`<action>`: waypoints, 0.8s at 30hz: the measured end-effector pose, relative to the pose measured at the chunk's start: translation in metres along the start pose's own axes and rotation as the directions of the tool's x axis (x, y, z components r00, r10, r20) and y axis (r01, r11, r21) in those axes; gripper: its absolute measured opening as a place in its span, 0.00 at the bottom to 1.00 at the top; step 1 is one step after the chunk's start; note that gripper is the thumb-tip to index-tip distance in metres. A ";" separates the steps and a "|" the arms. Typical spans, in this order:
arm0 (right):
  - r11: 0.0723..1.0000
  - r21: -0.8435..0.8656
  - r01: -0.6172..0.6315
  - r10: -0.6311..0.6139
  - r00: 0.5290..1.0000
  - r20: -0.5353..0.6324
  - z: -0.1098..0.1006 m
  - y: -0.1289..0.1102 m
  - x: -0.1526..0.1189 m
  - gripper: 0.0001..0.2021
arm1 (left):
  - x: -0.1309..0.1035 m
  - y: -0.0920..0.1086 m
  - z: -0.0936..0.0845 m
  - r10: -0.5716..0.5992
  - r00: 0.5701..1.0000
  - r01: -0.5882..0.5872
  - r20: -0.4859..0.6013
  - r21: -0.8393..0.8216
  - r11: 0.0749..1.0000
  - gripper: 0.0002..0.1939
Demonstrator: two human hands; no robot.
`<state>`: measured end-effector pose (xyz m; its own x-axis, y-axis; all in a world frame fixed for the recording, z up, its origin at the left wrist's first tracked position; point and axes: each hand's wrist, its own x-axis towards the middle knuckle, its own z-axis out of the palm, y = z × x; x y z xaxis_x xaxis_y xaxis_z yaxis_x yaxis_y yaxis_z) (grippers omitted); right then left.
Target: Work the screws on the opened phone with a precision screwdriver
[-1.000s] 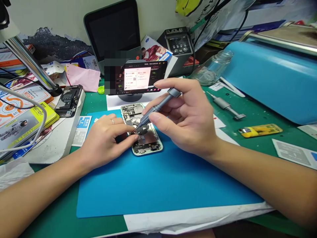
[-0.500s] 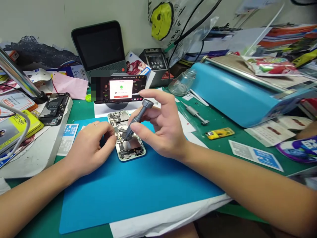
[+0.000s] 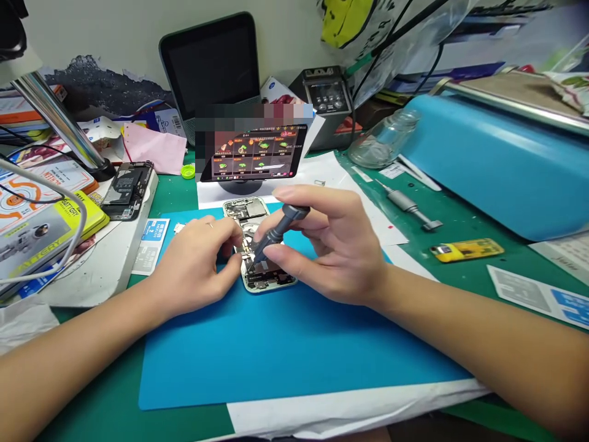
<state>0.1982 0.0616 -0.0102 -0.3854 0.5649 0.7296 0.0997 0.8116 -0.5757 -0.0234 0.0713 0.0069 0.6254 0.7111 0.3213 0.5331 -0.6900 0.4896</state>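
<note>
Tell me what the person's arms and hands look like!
Both arms are bare, with no sleeves showing. The left hand wears a thin ring; none shows on the right hand. No gloves, watch or bracelet can be seen.

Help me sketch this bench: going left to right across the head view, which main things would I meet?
Dark opened phone, left hand, pale-rimmed opened phone, right hand, loose grey tool, yellow object, grey-and-blue card.
</note>
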 end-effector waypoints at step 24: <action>0.998 -0.001 0.059 -0.059 0.994 0.093 0.000 0.003 -0.001 0.32 | 0.000 0.000 0.001 0.036 0.999 -0.037 0.015 0.015 0.999 0.05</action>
<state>0.1992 0.0631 -0.0123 -0.4739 0.5000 0.7249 0.0773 0.8436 -0.5313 -0.0231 0.0709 0.0063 0.6528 0.6834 0.3268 0.5185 -0.7176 0.4650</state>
